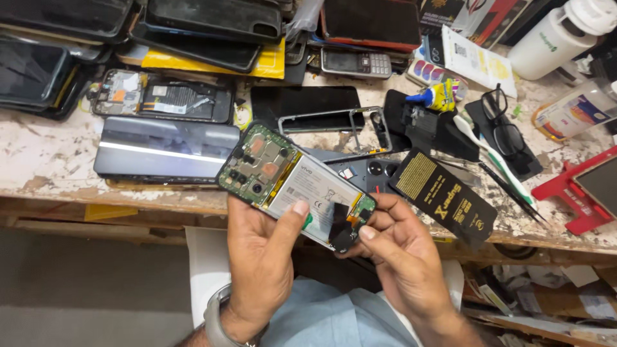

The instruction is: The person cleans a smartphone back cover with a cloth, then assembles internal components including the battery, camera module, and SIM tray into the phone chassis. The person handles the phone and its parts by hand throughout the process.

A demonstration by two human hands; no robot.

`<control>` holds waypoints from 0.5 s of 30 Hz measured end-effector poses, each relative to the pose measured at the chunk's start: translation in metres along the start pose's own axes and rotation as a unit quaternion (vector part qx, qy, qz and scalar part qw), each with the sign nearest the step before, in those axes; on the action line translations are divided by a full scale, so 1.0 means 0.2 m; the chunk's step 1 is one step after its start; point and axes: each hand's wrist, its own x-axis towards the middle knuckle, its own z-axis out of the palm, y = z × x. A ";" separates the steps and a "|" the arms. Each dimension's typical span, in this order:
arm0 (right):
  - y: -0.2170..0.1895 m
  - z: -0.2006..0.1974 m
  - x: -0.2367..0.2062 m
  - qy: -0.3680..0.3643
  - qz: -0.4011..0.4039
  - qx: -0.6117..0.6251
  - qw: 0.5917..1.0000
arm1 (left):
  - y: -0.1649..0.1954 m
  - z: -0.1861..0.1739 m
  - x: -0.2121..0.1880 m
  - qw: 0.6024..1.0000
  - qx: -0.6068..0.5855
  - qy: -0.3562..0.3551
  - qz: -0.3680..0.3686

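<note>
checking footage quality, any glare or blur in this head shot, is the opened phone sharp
Head view: the opened phone between the left hand and right hand is sharp under even light; a bright glare streak crosses the dark phone back; the white bottle at the corner looks stretched by the lens.

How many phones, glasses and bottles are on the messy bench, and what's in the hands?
Opened phone, held in left hand and right hand: 1
Keypad phone: 1
Black eyeglasses: 1
White bottle: 1
Small glue bottle: 1
Total: 5

Spectacles (pixel 503 122), white bottle (pixel 553 40), keypad phone (pixel 355 63) on workbench (pixel 45 157)
</note>
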 end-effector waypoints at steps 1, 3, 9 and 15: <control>0.00 0.00 0.00 0.008 0.000 -0.023 1.000 | 0.01 0.00 0.00 1.000 -0.001 -0.004 -0.001; -0.01 0.00 0.00 0.023 -0.002 -0.070 0.997 | 0.01 0.00 0.00 1.000 -0.002 -0.014 -0.002; 0.00 0.02 0.03 0.018 -0.054 -0.141 0.988 | 0.04 -0.01 0.00 0.999 0.020 -0.034 -0.018; 0.02 0.01 0.03 0.001 -0.005 -0.081 0.997 | 0.04 -0.03 0.03 0.999 0.015 -0.035 -0.038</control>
